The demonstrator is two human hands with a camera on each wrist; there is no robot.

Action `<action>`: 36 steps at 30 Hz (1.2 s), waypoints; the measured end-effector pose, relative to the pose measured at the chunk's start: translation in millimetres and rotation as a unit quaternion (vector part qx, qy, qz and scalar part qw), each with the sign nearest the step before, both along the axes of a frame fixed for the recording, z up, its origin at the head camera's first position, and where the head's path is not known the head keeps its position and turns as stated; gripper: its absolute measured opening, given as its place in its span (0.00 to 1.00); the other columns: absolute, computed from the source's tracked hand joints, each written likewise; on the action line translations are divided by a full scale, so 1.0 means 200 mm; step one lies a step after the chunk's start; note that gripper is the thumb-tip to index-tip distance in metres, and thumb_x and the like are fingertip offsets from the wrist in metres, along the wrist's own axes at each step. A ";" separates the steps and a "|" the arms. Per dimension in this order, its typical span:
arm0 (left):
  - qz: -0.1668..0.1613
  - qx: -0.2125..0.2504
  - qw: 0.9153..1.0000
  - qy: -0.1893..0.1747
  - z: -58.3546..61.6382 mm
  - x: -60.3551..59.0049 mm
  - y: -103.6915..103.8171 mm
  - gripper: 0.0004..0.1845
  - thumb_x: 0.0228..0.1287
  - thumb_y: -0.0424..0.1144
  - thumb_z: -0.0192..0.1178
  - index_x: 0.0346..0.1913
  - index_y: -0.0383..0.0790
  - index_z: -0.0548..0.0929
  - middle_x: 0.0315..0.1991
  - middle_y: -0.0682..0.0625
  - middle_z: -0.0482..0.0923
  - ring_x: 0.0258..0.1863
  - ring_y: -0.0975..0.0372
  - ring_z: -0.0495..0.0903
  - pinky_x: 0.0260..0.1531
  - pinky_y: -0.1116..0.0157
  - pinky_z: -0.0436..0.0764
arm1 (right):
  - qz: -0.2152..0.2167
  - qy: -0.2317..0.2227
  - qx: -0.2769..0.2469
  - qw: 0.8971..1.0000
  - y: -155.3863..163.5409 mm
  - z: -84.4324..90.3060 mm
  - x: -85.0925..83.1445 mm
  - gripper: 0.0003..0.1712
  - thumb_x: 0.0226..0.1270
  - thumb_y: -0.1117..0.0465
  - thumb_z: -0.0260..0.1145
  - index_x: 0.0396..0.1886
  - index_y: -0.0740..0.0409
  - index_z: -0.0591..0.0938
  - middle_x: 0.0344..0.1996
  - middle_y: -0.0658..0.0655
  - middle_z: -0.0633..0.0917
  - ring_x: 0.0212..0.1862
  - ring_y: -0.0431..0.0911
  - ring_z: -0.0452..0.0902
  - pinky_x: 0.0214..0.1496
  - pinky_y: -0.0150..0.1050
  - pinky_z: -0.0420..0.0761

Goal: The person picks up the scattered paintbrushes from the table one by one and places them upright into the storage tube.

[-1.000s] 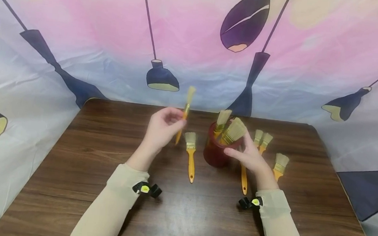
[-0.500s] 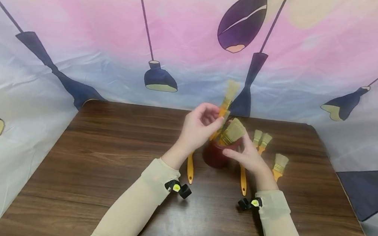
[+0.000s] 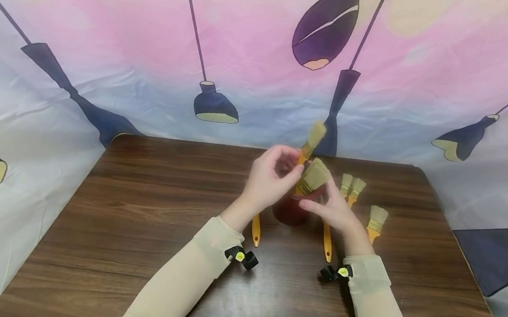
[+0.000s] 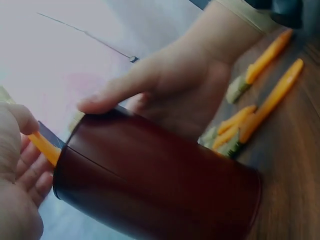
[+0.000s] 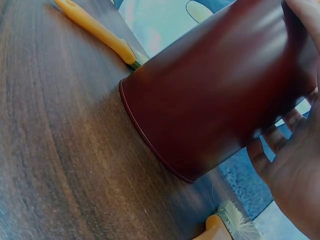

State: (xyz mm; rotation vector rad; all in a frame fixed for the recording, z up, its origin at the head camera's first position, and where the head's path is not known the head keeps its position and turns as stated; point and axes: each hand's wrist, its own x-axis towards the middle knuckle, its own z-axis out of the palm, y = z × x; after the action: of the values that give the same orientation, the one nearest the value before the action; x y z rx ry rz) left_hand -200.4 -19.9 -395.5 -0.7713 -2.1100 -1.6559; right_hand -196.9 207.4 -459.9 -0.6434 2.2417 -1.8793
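Note:
A dark red cup stands on the table, with my right hand gripping its right side near the rim. In the left wrist view, the thumb of that hand lies across the rim of the cup. My left hand pinches a yellow-handled paintbrush, bristles up, over the cup's mouth. Its handle reaches the rim in the left wrist view; how deep its end sits is hidden. A wide paintbrush leans in the cup, bristles up. Other cup contents are hidden by my left hand.
A loose brush handle shows left of the cup, its head hidden by my left hand. Right of the cup lie another handle, two small brushes side by side and a wider brush. A printed cloth hangs behind the table.
My left hand has carried its paintbrush rightward from beside the cup to above its mouth, and in the last half second slightly lower. My right hand has stayed on the cup.

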 end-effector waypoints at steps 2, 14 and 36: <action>0.020 -0.026 0.999 0.000 -0.02 0.00 -0.01 0.13 0.69 0.30 0.72 0.54 0.34 0.85 0.44 0.45 0.87 0.42 0.58 0.85 0.46 0.63 0.87 | -0.004 0.002 0.002 1.000 0.00 0.00 0.00 0.60 0.71 0.67 0.75 0.91 0.50 0.48 0.86 0.58 0.59 0.75 0.56 0.64 0.79 0.54 0.64; 0.063 -0.099 0.993 0.031 -0.07 0.04 -0.05 0.17 0.61 0.35 0.78 0.51 0.37 0.86 0.46 0.47 0.87 0.46 0.56 0.85 0.50 0.55 0.86 | -0.028 -0.007 0.015 0.999 0.00 -0.01 0.00 0.63 0.68 0.66 0.77 0.91 0.42 0.49 0.79 0.60 0.67 0.63 0.56 0.74 0.72 0.56 0.72; 0.093 -0.211 0.958 -0.172 -0.19 0.05 -0.38 0.31 0.65 0.43 0.75 0.66 0.33 0.80 0.53 0.42 0.87 0.43 0.53 0.87 0.45 0.55 0.88 | -0.037 -0.018 0.030 0.999 0.00 0.01 0.01 0.65 0.67 0.60 0.79 0.92 0.45 0.46 0.88 0.62 0.54 0.87 0.58 0.44 0.86 0.68 0.46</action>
State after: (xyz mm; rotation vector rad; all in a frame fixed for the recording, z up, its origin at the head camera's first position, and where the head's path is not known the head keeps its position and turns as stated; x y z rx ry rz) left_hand -191.1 -95.7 -433.3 -0.3936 -2.7389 -1.3287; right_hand -194.2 207.4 -458.2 -0.5214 2.3204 -1.8321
